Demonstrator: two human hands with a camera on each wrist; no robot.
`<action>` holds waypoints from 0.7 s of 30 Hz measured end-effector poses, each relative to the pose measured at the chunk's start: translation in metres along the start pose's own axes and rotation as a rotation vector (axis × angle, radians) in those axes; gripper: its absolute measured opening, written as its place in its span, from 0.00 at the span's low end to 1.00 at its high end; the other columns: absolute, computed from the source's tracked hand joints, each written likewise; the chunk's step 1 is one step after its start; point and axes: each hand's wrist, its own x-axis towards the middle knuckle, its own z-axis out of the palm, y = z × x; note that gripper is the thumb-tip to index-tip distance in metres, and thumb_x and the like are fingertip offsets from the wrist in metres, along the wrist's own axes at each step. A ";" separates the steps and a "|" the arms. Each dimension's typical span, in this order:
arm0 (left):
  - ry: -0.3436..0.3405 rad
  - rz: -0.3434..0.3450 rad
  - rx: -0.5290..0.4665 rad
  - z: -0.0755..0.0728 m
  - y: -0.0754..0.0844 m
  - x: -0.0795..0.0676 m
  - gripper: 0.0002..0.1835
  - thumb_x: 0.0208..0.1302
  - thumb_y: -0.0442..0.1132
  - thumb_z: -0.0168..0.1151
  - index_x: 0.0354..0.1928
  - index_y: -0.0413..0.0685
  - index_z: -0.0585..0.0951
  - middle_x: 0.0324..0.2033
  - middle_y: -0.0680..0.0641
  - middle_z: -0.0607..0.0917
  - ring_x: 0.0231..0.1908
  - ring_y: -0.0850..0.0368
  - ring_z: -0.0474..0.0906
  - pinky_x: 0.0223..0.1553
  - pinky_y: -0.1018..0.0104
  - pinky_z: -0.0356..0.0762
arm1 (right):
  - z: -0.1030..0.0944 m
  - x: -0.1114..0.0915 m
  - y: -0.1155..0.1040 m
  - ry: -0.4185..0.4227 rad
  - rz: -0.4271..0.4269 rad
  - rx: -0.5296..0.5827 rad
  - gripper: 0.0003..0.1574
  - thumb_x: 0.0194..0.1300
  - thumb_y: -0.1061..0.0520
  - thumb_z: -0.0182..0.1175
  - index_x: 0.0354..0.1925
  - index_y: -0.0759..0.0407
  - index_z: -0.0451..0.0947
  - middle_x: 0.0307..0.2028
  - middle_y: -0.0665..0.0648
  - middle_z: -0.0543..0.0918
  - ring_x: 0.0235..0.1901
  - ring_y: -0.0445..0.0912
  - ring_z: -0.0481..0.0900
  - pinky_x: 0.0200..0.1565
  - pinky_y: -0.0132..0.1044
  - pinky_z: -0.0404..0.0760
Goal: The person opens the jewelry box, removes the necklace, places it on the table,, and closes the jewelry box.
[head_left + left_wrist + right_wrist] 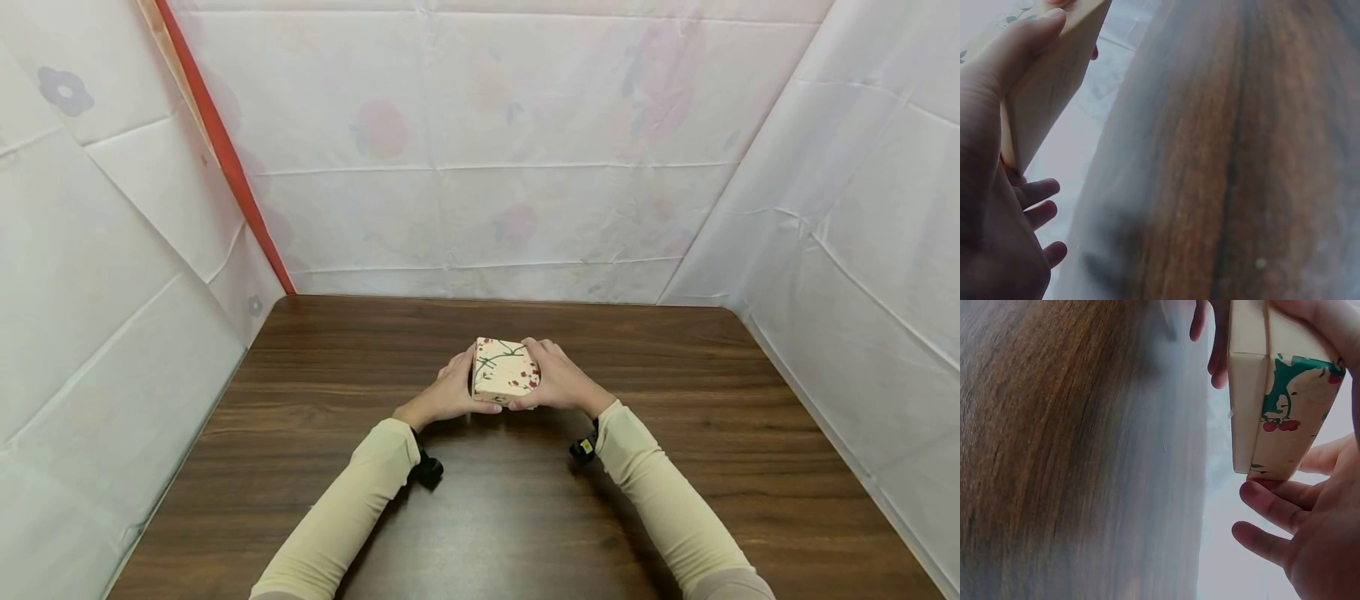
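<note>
Nearest: two pale sleeves (667, 492), reaching in over the brown wood-grain table (480, 525). Small black wrist cameras (429, 472) sit at the cuffs.

Beyond them, the left hand (450, 392) and right hand (558, 379), both clamped on one patterned box (504, 371), one at each side. Thumbs come round to the near face, tips close together; the right hand's fingers reach the far top corner. In the left wrist view three fingertips stand clear of the box; in the right wrist view at least one does too. Grip seems firm but not full-handed.

Box: cream, green branches, red blossoms. It lies between the hands, over the middle of the table toward its far edge, and looks raised off the wood, though the underside is hidden from the head view. A seam (1258, 419) runs along the side, perhaps where lid meets body.

Handling notes, my judgement: match pressure left and right so the box stays level. Bring the loose fingertips in for more support underneath. Squeeze lightly; the walls look like card and could dent. Mind which side of the seam each finger bears on, lest the parts slide.

Farther: faintly printed white sheet (480, 200) behind the table, red strip (225, 150) down its left side.
</note>
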 end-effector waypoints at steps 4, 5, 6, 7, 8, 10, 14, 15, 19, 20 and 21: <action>0.000 -0.014 0.002 -0.001 0.001 -0.001 0.66 0.46 0.60 0.74 0.77 0.45 0.43 0.76 0.39 0.53 0.76 0.43 0.45 0.71 0.39 0.47 | 0.000 0.000 0.000 0.001 -0.003 0.012 0.60 0.36 0.31 0.74 0.63 0.52 0.64 0.52 0.60 0.72 0.53 0.52 0.69 0.49 0.48 0.74; 0.000 -0.017 0.004 -0.001 0.001 -0.001 0.66 0.46 0.61 0.74 0.77 0.44 0.44 0.76 0.38 0.53 0.76 0.42 0.45 0.71 0.39 0.47 | 0.000 0.001 0.000 -0.001 -0.004 0.014 0.59 0.36 0.31 0.74 0.62 0.52 0.64 0.51 0.59 0.73 0.53 0.52 0.69 0.49 0.48 0.74; -0.001 -0.021 0.005 -0.002 0.001 -0.002 0.66 0.46 0.61 0.74 0.77 0.44 0.44 0.75 0.38 0.53 0.76 0.43 0.45 0.71 0.39 0.47 | 0.000 0.001 0.000 0.000 -0.008 0.017 0.59 0.36 0.31 0.74 0.62 0.52 0.64 0.50 0.58 0.73 0.52 0.51 0.69 0.48 0.47 0.73; -0.002 -0.023 0.008 -0.002 0.001 -0.002 0.66 0.46 0.61 0.74 0.77 0.44 0.44 0.75 0.39 0.53 0.76 0.43 0.45 0.71 0.39 0.47 | 0.000 0.001 0.000 -0.001 -0.009 0.022 0.58 0.37 0.31 0.74 0.61 0.52 0.64 0.50 0.58 0.73 0.52 0.51 0.69 0.48 0.46 0.73; -0.001 -0.023 0.011 -0.002 0.001 -0.002 0.65 0.46 0.61 0.74 0.77 0.45 0.45 0.75 0.39 0.54 0.75 0.43 0.45 0.71 0.39 0.47 | 0.000 0.001 0.000 0.000 -0.010 0.027 0.57 0.37 0.32 0.74 0.61 0.51 0.64 0.49 0.57 0.73 0.51 0.50 0.69 0.47 0.46 0.73; 0.001 -0.028 0.023 -0.002 0.001 -0.002 0.65 0.45 0.62 0.74 0.77 0.45 0.45 0.75 0.39 0.55 0.75 0.44 0.46 0.71 0.39 0.48 | 0.000 0.001 0.000 0.002 -0.013 0.034 0.56 0.37 0.32 0.74 0.61 0.51 0.65 0.48 0.57 0.73 0.50 0.50 0.69 0.46 0.45 0.72; 0.017 -0.028 0.040 -0.002 -0.001 -0.003 0.63 0.45 0.62 0.74 0.76 0.46 0.49 0.73 0.40 0.59 0.74 0.44 0.50 0.70 0.41 0.51 | -0.002 0.001 -0.001 0.005 -0.007 0.053 0.57 0.37 0.33 0.75 0.62 0.51 0.64 0.49 0.57 0.73 0.49 0.50 0.69 0.45 0.44 0.72; 0.025 -0.024 0.041 -0.002 -0.001 -0.003 0.63 0.44 0.62 0.75 0.76 0.46 0.50 0.72 0.40 0.60 0.73 0.44 0.52 0.69 0.41 0.52 | -0.002 0.001 -0.001 0.005 -0.004 0.053 0.58 0.37 0.33 0.75 0.63 0.51 0.64 0.49 0.57 0.73 0.49 0.50 0.69 0.45 0.44 0.72; 0.051 -0.001 0.034 -0.002 -0.001 -0.004 0.60 0.43 0.61 0.75 0.73 0.47 0.54 0.68 0.40 0.66 0.70 0.44 0.58 0.66 0.40 0.57 | -0.005 0.001 -0.003 0.006 0.009 0.063 0.59 0.37 0.32 0.76 0.63 0.50 0.63 0.47 0.56 0.73 0.46 0.49 0.69 0.43 0.43 0.71; 0.053 0.002 0.030 -0.002 -0.001 -0.004 0.59 0.43 0.61 0.75 0.73 0.47 0.55 0.67 0.41 0.67 0.69 0.44 0.59 0.65 0.41 0.57 | -0.006 0.001 -0.003 0.008 0.013 0.069 0.59 0.37 0.32 0.76 0.63 0.49 0.63 0.46 0.55 0.73 0.45 0.48 0.68 0.43 0.42 0.71; 0.054 0.003 0.028 -0.002 -0.001 -0.004 0.58 0.43 0.61 0.75 0.72 0.48 0.56 0.66 0.41 0.68 0.68 0.44 0.59 0.65 0.41 0.57 | -0.007 0.000 -0.003 0.005 0.020 0.078 0.58 0.37 0.32 0.76 0.63 0.48 0.63 0.46 0.55 0.72 0.45 0.48 0.68 0.42 0.42 0.71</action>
